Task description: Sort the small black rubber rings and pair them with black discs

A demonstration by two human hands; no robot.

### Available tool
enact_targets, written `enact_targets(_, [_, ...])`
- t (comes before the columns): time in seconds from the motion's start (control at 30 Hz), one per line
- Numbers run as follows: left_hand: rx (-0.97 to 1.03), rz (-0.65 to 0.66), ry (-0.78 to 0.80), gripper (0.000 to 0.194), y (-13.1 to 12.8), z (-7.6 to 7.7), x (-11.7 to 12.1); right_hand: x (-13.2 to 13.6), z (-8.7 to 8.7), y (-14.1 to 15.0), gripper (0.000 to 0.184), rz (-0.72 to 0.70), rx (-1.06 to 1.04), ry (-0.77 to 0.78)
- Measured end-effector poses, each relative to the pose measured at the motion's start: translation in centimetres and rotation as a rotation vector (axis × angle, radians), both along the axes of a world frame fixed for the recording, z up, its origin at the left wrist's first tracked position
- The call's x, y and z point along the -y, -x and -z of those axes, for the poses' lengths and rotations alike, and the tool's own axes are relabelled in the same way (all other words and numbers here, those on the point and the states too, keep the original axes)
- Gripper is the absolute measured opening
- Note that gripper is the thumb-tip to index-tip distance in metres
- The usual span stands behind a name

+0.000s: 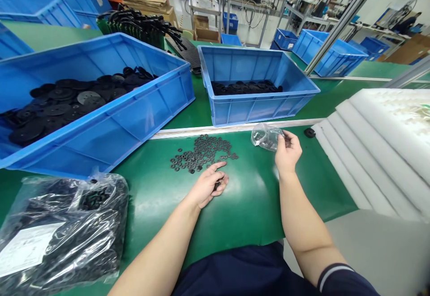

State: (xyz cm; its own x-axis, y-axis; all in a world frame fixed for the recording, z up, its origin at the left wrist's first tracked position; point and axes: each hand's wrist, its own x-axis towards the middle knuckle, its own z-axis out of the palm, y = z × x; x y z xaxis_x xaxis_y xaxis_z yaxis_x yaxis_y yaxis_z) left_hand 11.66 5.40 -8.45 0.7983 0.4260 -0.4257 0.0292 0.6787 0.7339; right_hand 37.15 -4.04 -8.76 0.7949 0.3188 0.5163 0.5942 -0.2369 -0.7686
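A loose heap of small black rubber washers (pixel 201 152) lies on the green bench mat (pixel 248 206), just ahead of my left hand (pixel 206 186). That hand is curled, with a few black washers (pixel 217 185) showing between its fingers. My right hand (pixel 287 150) pinches the edge of a small clear plastic bag (pixel 266 137) with dark contents, held up off the mat to the right of the heap. The bag's contents are too blurred to tell.
Two blue plastic crates (pixel 255 103) (pixel 101 121) hold black discs behind the mat. A large clear bag of black parts (pixel 63 229) lies at the front left. Stacked white foam sheets (pixel 376 148) fill the right side, with a black disc (pixel 309 132) next to them.
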Motion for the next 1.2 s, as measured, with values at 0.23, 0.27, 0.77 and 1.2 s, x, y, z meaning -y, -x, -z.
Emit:
enact_targets(0.23, [0.006,0.030,-0.004,0.050,0.0,-0.2,0.0,0.1,-0.4,-0.3,0.037,0.139,0.205,0.171])
enact_targets(0.27, [0.010,0.039,-0.007,0.048,0.0,-0.1,0.0,-0.1,-0.6,0.2,0.035,0.086,0.216,0.187])
enact_targets(0.77, [0.017,0.060,-0.039,0.038,0.1,0.0,0.0,-6.1,-6.1,2.8,0.027,-0.308,0.244,1.325])
enact_targets(1.2, [0.011,0.080,-0.093,0.035,0.2,-0.3,0.7,-3.0,-8.0,5.1,0.044,-0.306,0.403,1.344])
